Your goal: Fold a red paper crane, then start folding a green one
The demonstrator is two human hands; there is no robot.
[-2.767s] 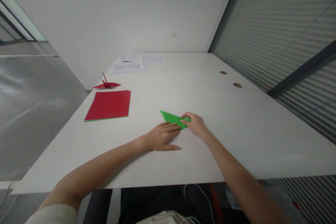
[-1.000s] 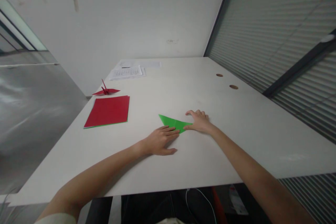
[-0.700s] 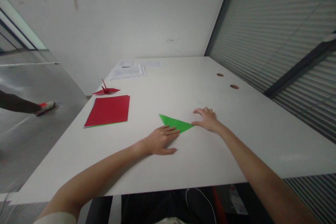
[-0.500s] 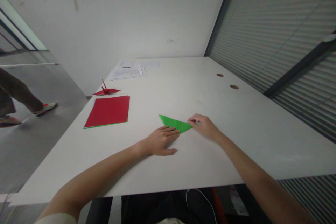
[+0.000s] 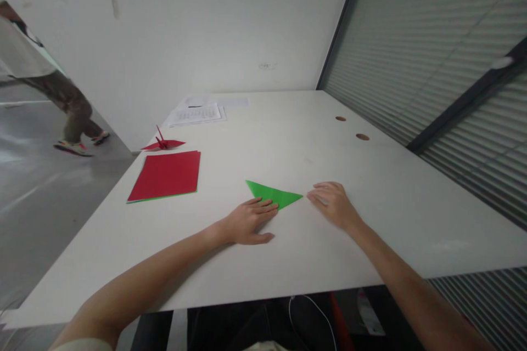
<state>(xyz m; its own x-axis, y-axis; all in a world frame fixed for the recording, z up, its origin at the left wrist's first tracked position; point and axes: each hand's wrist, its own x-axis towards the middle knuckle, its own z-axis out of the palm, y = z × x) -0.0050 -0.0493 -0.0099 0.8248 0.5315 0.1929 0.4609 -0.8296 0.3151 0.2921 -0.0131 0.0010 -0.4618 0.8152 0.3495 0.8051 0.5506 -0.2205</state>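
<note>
A green sheet of origami paper (image 5: 275, 194), folded into a triangle, lies flat on the white table (image 5: 263, 148). My left hand (image 5: 252, 222) rests on its lower edge, fingers stretched out and pressing it down, thumb apart on the table. Just past the paper's right tip is my right hand (image 5: 332, 203), its fingers loosely curved and apart with nothing in them. A small gap shows between that tip and the fingertips. The part of the paper under my left fingers is hidden.
On the left lies a stack of square paper (image 5: 164, 175), red on top. Behind it stands a red folded crane (image 5: 163, 143), with printed sheets (image 5: 197, 113) farther back. Two round holes pierce the table at right. A person (image 5: 68, 96) walks on the floor at left.
My right hand has let go of the green paper's right tip and moved slightly right. The left hand stays on the paper. The person at left has walked farther into view.
</note>
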